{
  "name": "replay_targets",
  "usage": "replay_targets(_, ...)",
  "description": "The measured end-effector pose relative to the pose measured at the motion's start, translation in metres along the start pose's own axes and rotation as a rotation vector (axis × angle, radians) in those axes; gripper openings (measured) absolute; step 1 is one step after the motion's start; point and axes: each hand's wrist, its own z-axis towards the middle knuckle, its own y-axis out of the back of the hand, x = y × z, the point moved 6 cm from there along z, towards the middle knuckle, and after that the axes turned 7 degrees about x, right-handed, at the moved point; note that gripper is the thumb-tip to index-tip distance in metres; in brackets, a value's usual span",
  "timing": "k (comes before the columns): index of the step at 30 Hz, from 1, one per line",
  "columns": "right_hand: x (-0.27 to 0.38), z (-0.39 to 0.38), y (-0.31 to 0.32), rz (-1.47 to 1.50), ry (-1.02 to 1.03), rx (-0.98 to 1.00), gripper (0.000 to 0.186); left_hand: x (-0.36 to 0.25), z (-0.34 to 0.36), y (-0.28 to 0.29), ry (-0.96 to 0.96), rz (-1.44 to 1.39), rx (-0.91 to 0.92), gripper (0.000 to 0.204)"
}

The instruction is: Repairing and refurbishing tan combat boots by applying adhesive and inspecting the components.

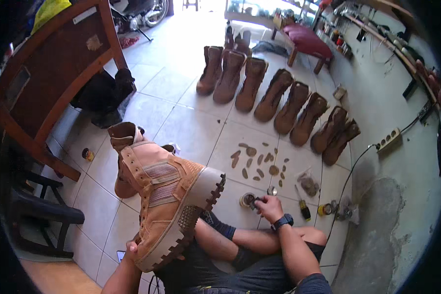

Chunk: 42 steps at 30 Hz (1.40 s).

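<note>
One tan lace-up boot (166, 196), held up at left of centre in the frame: shaft toward the top, toe toward the bottom, lugged sole turned to the right. Handling, by judgement: fairly heavy for one hand, most of the weight in the thick, stiff sole; upper of softer leather and fabric, likely to give under pressure; not fragile, slippery only if coated. Best held at the firm toe or heel, not by the collar.

Left grip (134, 248), one: closed around the toe end, lower left of the frame. Right grip (269, 208), one: fingers pinched on a small dark item (253, 201), exact kind unclear, at the mouth of an open round tin (243, 200).

Counts, on the tiled floor (191, 127):
- Brown boots in a row (273, 95), upper right of centre: eight, upright. Behind them, seemingly two more.
- Standing boot (124, 188), partly hidden behind the held one: one.
- Flat brown pieces (274, 170), mostly oval, right of centre: roughly eighteen; some touch, so no firm count.
- Small round metal lid (272, 190), near the tin: one.
- Screwdriver (304, 208), yellow and black handle: one.
- Clear bag (308, 184) with brown contents: one.
- Power strip (389, 139), on the wall at right: one.
</note>
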Motion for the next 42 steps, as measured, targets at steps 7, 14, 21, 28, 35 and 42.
replay_targets(7,0.022,-0.022,0.023,0.458,0.052,0.067,0.013,0.013,-0.013,0.008,0.074,-0.072,0.005,0.120)
replay_targets(14,0.116,-0.120,0.108,1.311,0.604,0.185,0.021,-0.022,0.036,-0.024,0.074,0.695,0.081,0.142)
replay_targets(21,0.186,-0.211,0.049,0.876,0.896,0.170,0.029,0.000,0.053,-0.009,0.295,0.441,0.215,0.127)
replay_targets(28,0.226,-0.223,-0.042,0.047,0.989,0.019,0.010,0.008,0.044,-0.002,0.475,0.412,0.259,0.142)
replay_targets(35,0.254,-0.213,-0.075,-0.373,1.071,0.185,0.013,0.010,0.051,0.005,0.548,0.342,0.316,0.141)
replay_targets(42,0.256,-0.198,-0.086,-0.424,1.091,0.218,0.015,0.008,0.053,0.014,0.535,0.452,0.353,0.140)
